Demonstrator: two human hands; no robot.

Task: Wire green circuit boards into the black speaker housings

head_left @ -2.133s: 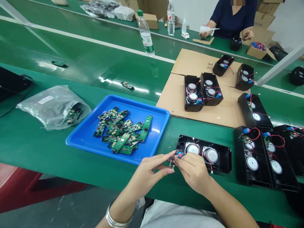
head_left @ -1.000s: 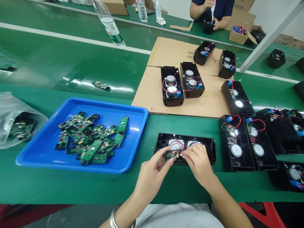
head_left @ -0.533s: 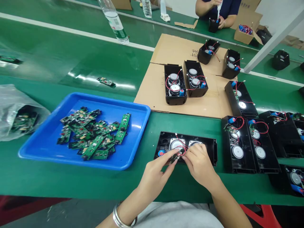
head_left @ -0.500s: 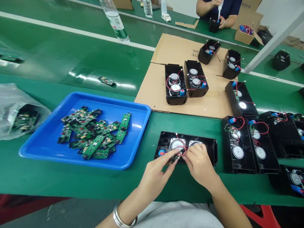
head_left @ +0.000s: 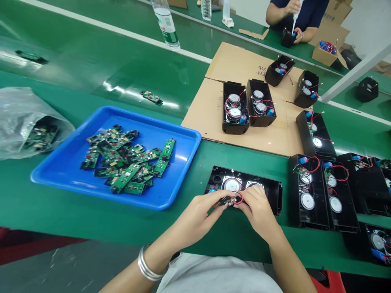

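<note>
Green worktables [head_left: 116,224] run across a workshop, where a co-worker [head_left: 316,18] across the way tips a white bottle [head_left: 297,14] into a black case, and cardboard [head_left: 201,116] bears more cases with red wires.

In front, a person's two hands meet over a small circuit board. Left hand [head_left: 195,217] pinches the board [head_left: 225,201] between thumb and fingers; right hand [head_left: 259,207] closes in from the other side, its fingertips drawn in beside a looped red wire [head_left: 242,197], though exactly what they grip is hidden. The board sits between the two sets of fingertips, raised over the near edge of an uncovered case [head_left: 273,199] with two speakers [head_left: 231,184].

The step in hand looks to be joining the wire to the board. Judging by the pose, the next move calls for a firm hold on the board and a straight, gentle push on the plug, without straining the thin lead.

Loose boards [head_left: 126,177] lie heaped in a blue tray [head_left: 183,158] to the left; wired cases [head_left: 311,221] stand at right.
</note>
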